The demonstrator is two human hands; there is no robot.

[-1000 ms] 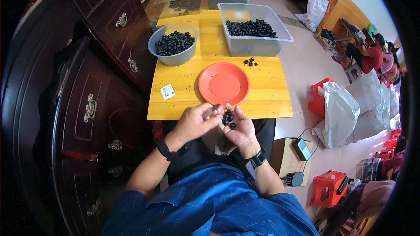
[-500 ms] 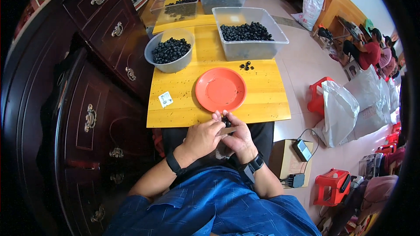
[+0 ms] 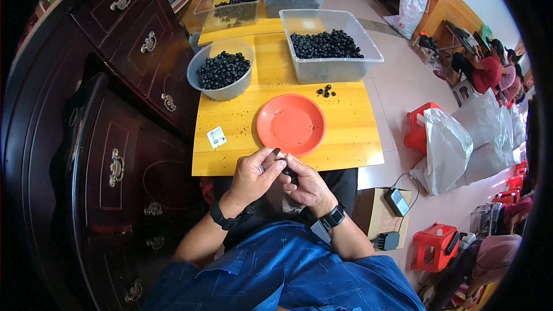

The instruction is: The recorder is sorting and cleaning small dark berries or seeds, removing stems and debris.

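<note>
Above my lap, at the table's near edge, my two hands meet. My left hand (image 3: pixel 253 174) is closed on a small thin blade (image 3: pixel 276 152), whose dark end sticks up beside the fingertips. Curled fingers of my right hand (image 3: pixel 308 184) hold several small round black pieces (image 3: pixel 291 176), partly hidden in the grip. Just beyond the hands lies a shallow red plate (image 3: pixel 291 122) with a few dark crumbs. Loose black pieces (image 3: pixel 326 91) sit right of the plate.
A round tub (image 3: pixel 222 93) and a rectangular bin (image 3: pixel 334 69) of black pieces stand farther back on the yellow table (image 3: pixel 230 158). A white label (image 3: pixel 217 137) lies left. Dark drawers (image 3: pixel 118 170) flank the table; red stools (image 3: pixel 436 247) and sacks stand right. A person in pink sits opposite.
The blade has swung from lying across toward my right palm to pointing up by the left fingertips. My hands have drawn slightly apart, and the right fingers have curled in more.
</note>
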